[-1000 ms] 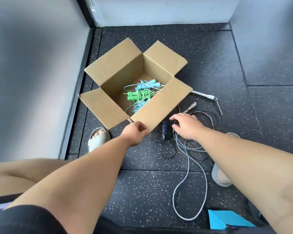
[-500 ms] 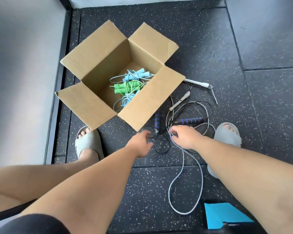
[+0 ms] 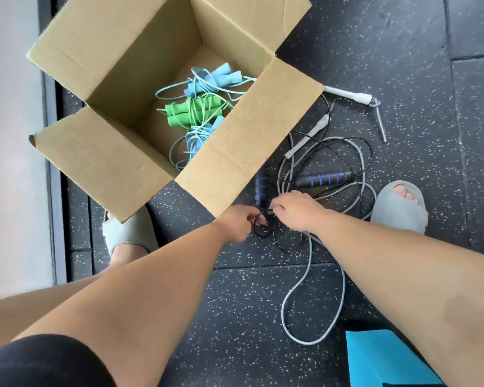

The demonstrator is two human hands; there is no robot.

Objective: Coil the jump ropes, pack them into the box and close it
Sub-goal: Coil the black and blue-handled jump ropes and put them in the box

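An open cardboard box (image 3: 118,160) stands on the dark floor with all flaps up. Inside lie coiled ropes: a blue one (image 3: 218,78), a green one (image 3: 190,111) and another pale blue one (image 3: 199,135). To the right of the box a black rope with black-and-blue handles (image 3: 323,178) lies tangled with a grey rope with white handles (image 3: 309,289). My left hand (image 3: 239,224) and my right hand (image 3: 296,212) meet just below the box's near flap, both pinching the thin black cord (image 3: 263,233).
My feet in grey slippers stand at the left (image 3: 126,233) and the right (image 3: 400,210) of the ropes. A turquoise object (image 3: 383,358) lies at the lower right. A pale wall (image 3: 9,135) runs along the left side.
The camera has come closer to the floor. My two hands have come together on the black cord; before, the left hand was by the box flap and the right rested on the rope pile.
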